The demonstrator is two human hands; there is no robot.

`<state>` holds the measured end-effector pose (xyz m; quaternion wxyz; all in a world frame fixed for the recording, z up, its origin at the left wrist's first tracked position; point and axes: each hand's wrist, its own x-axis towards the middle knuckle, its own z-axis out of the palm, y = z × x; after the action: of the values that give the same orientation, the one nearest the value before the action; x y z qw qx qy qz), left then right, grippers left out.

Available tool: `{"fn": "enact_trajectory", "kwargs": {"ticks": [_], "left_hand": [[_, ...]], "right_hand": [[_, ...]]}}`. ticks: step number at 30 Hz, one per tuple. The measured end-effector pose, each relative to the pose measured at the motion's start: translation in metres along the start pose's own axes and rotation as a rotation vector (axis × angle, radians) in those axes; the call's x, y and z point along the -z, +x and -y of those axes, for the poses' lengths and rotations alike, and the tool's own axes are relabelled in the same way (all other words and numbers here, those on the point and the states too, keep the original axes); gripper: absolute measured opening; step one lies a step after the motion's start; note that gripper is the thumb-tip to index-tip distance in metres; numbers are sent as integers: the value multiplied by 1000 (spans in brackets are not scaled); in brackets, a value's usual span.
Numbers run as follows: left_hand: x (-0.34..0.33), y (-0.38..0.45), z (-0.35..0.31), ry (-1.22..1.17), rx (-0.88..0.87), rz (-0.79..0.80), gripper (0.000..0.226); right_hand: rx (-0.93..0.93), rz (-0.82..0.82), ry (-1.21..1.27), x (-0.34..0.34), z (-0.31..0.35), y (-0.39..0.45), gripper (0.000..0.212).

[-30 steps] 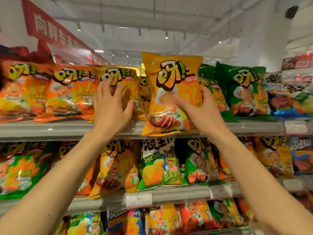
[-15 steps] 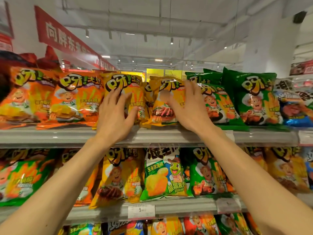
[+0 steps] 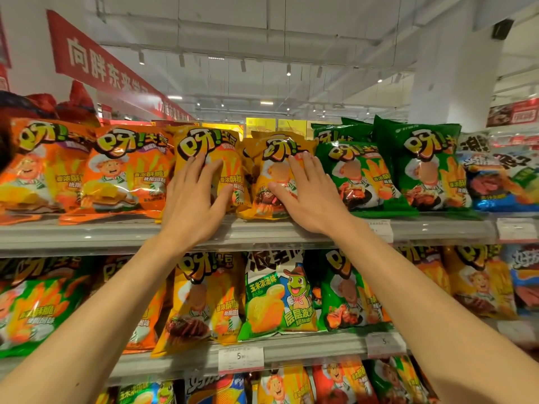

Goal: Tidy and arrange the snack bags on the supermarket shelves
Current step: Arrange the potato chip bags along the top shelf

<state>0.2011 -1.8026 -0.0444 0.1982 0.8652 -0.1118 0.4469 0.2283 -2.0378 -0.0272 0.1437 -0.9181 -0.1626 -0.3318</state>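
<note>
Both hands are up at the top shelf, flat against two yellow snack bags standing side by side. The left hand lies on the front of the left yellow bag, fingers straight and a little spread, thumb out to the right along the bag's lower half; nothing is gripped. The right hand presses the right yellow bag in the same manner, fingers straight and pointing up toward the logo, thumb stretched left across the bag's lower picture. The two yellow bags touch each other, the right one standing slightly lower and tilted back, with more yellow bags just behind it. Both rest near the front edge of the top shelf. Left of the yellow pair stand two orange bags, leaning forward over the edge, and red bags show behind and above those. Right of the yellow pair stand two green bags, upright and touching, then a blue bag at the far right. A price tag sits on the shelf rail just right of the right wrist. The shelf below carries mixed bags: green at the far left, orange and yellow under the left hand, a green-and-white frog bag directly under the yellow pair, then green and yellow ones to the right. A red banner hangs above the orange bags.
</note>
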Motion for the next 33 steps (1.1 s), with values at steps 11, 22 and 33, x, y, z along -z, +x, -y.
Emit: {"fn": "enact_trajectory", "kwargs": {"ticks": [11, 22, 33], "left_hand": [[18, -3, -5, 47, -13, 86, 62], [13, -74, -57, -765, 132, 37, 11], [-40, -133, -152, -1049, 330, 30, 11]], "right_hand": [[-100, 4, 343, 22, 8, -21, 90], [-415, -189, 890, 64, -33, -133, 23], [-577, -223, 979, 85, -146, -233, 10]]}}
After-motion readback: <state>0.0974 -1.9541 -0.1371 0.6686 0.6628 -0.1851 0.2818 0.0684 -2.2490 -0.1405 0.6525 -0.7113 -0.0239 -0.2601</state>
